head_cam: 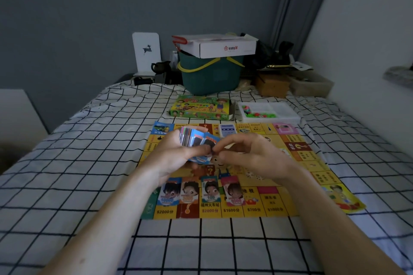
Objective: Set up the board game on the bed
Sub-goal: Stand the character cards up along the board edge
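The stack of cards (188, 139) is above the middle of the game board (312, 167), held in the left hand (178, 154), whose fingers curl around it so the pack stays together. The right hand (248, 154) pinches the top card (209, 142) with thumb and forefinger, probably to deal it out. Four character cards (201, 191) lie in a row along the near edge of the board, apparently sorted by kind. On the far side, the game box (200, 108) and a tray of small pieces (268, 111) lie on the checked bed sheet (89, 140), within reach for later.
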